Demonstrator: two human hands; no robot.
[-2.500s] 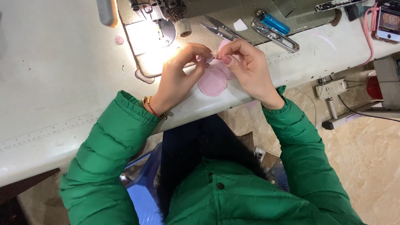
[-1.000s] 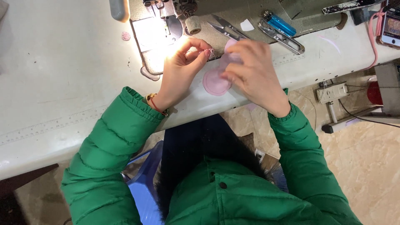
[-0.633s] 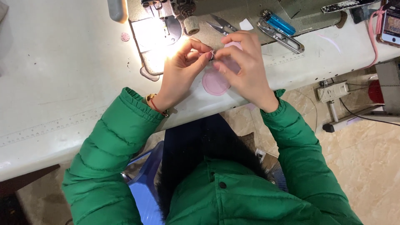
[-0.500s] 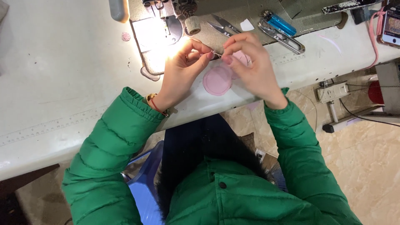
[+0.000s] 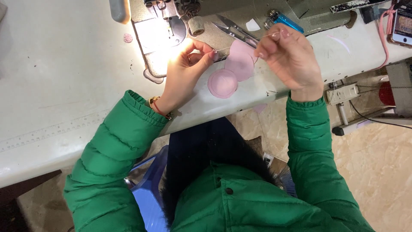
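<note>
A taut thread runs from about 8 o'clock up to 2 o'clock between both hands. The left hand pinches its lower end together with the pink fabric circles, which hang over the table edge. The right hand, raised at 2 o'clock, pinches the upper end.

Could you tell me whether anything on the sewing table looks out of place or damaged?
Nothing stands out. The left hand and right hand hold a thread above the pink fabric circles; scissors lie flat.
</note>
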